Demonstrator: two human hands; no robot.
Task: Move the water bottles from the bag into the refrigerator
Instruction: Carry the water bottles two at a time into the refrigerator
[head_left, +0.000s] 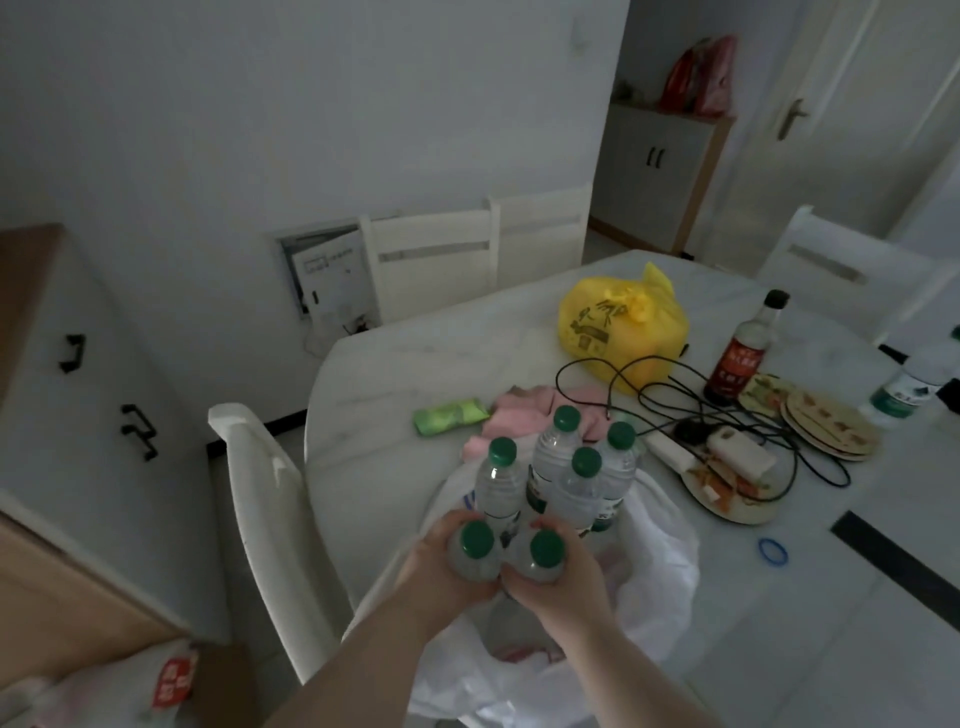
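Left hand (441, 566) is wrapping round the left bottle (475, 545), right hand (563, 584) round the right bottle (543, 553), both over the white bag (660, 561) at the near edge of the table (405, 364); four more bottles (558, 467) are standing just beyond. Lifting straight up, clear of the plastic, looks best; refrigerator isn't showing.

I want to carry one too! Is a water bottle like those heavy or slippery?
Probably heavy for its size: the bottle in the left hand looks full, cap on. Likely firm too, not squashy. Its smooth plastic might slip, so grip right round it as the right hand does.
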